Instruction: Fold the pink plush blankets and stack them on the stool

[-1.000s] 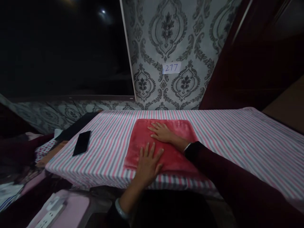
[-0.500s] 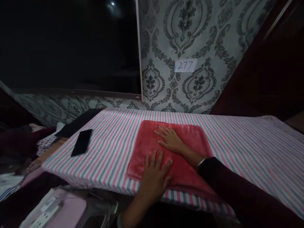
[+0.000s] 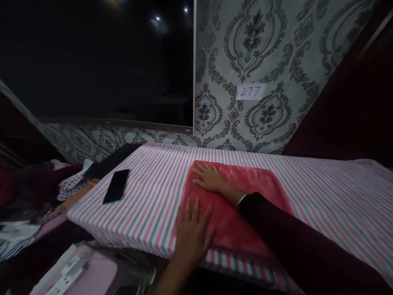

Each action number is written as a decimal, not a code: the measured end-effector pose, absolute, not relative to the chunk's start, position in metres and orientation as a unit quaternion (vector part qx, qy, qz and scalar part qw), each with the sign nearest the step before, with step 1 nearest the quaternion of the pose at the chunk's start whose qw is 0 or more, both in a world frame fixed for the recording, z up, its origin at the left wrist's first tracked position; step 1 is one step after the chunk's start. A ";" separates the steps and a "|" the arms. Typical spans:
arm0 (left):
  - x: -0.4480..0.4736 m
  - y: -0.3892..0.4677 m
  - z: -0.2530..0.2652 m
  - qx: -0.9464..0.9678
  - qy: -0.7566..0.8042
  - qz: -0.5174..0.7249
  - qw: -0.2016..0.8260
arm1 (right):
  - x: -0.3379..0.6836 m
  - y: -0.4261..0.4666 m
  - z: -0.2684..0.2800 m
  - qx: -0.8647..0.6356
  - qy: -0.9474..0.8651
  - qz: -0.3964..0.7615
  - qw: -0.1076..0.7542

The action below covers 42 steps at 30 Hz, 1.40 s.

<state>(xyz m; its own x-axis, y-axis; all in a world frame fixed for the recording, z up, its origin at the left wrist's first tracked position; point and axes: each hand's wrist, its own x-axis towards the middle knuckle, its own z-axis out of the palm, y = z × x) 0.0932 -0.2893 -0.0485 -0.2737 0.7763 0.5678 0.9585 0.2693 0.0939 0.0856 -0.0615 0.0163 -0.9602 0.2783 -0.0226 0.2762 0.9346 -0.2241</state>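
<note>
A folded red plush cloth lies flat on the striped table cover. My left hand rests at the cloth's near left corner, its fingers stretched out and pointing away from me. Farther back, my right hand lies flat with spread fingers by the cloth's far left corner. A bracelet circles the right wrist. The dark right sleeve hides part of the cloth's right and near side.
A black phone lies on the left of the table. Behind are a large dark screen and a paper marked 277 on the patterned wall. Clothes are heaped at left; a power strip sits below on a pink seat.
My right hand has slid left across the cloth towards its far left corner. My left hand has shifted to the cloth's left edge. The view has turned slightly left.
</note>
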 end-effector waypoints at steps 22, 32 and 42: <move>0.085 -0.283 -0.056 -0.561 -0.772 -0.217 0.206 | 0.080 -0.028 0.038 -0.196 -0.971 0.135 0.015; 0.129 -0.273 -0.023 -0.623 -0.734 -0.223 0.150 | 0.232 -0.015 0.042 -0.186 -0.979 0.080 0.004; 0.182 -0.240 -0.054 -0.690 -0.681 -0.195 0.151 | 0.219 0.015 0.010 -0.125 -0.989 0.076 0.009</move>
<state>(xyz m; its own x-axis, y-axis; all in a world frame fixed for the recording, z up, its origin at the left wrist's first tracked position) 0.1818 -0.2398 -0.0543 -0.0028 0.8796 0.4757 0.9980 -0.0277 0.0571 0.2194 0.0150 0.0101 -0.9688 0.2478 -0.0006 0.2450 0.9575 -0.1523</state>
